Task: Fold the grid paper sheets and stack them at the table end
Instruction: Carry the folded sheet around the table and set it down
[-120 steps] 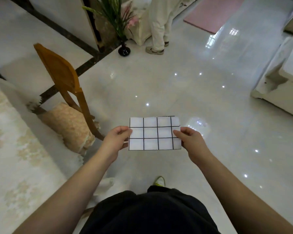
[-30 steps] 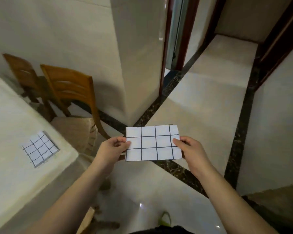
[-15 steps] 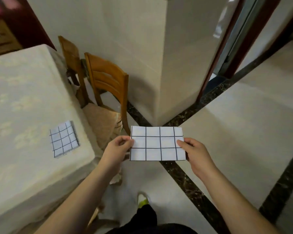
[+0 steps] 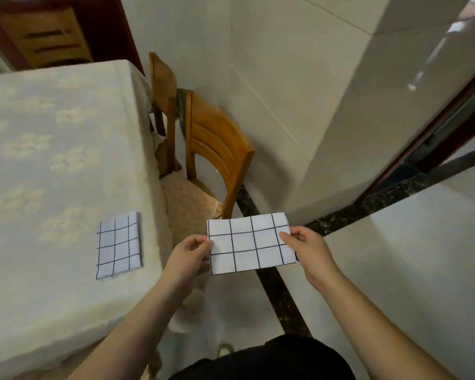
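The left hand (image 4: 188, 252) and right hand (image 4: 307, 249) are pinching opposite short edges of a folded grid paper sheet (image 4: 250, 242), holding it flat in the air between them; a stack of folded sheets (image 4: 118, 245) is lying on the worktop (image 4: 52, 160) just left of the left hand, beside two wooden chairs (image 4: 217, 149)

Folded grid paper sheet (image 4: 249, 242), white with dark ruled lines forming a grid four cells wide and three high, is being held in the air beyond the table's edge, pinched at its two short ends and tilting slightly. A second folded grid sheet (image 4: 119, 244), similarly ruled, is lying flat on the cream tablecloth (image 4: 52, 149) near the table's right edge.
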{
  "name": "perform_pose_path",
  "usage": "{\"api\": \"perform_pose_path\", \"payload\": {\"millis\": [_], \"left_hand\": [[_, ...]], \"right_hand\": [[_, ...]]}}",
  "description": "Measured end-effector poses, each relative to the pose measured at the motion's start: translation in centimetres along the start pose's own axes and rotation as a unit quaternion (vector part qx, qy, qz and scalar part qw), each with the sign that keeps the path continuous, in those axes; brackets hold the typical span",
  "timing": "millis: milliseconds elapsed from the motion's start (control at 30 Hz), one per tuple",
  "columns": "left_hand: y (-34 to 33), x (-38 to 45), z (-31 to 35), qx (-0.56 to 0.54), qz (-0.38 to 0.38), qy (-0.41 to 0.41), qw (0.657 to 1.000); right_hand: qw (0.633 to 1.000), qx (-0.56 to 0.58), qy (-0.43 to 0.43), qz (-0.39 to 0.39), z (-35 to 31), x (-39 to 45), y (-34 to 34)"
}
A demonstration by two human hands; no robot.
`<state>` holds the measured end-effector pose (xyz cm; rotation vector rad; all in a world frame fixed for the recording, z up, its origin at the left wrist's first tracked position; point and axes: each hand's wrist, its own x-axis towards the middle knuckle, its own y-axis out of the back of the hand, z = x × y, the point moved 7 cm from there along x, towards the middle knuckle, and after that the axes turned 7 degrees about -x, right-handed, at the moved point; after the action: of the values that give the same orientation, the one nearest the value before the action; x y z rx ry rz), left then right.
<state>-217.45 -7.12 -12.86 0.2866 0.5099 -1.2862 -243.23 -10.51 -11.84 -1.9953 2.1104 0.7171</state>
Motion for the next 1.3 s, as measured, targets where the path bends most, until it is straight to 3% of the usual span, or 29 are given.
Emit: {"api": "perform_pose_path", "payload": {"millis": [267, 533, 833, 1300], "left_hand": [[1.3, 5.9, 1.6, -0.050, 0.101, 0.008, 0.994], [4.5, 6.3, 2.3, -0.122, 0.245, 0.016, 0.962], [9.5, 4.5, -0.7, -0.227, 0.376, 0.013, 0.898], [17.6, 4.5, -7.3, -0.315, 0.479, 0.028, 0.819]], "right_hand": [[0.993, -0.034, -0.003, -0.115, -3.3, 11.1, -4.5], [0.952, -0.119, -0.001, -0.284, -6.9, 18.7, -12.6], [0.884, -0.210, 0.061, -0.414, -10.8, 18.6, -24.2], [0.772, -0.363, 0.165, -0.495, -10.7, 16.0, -40.2]]}}
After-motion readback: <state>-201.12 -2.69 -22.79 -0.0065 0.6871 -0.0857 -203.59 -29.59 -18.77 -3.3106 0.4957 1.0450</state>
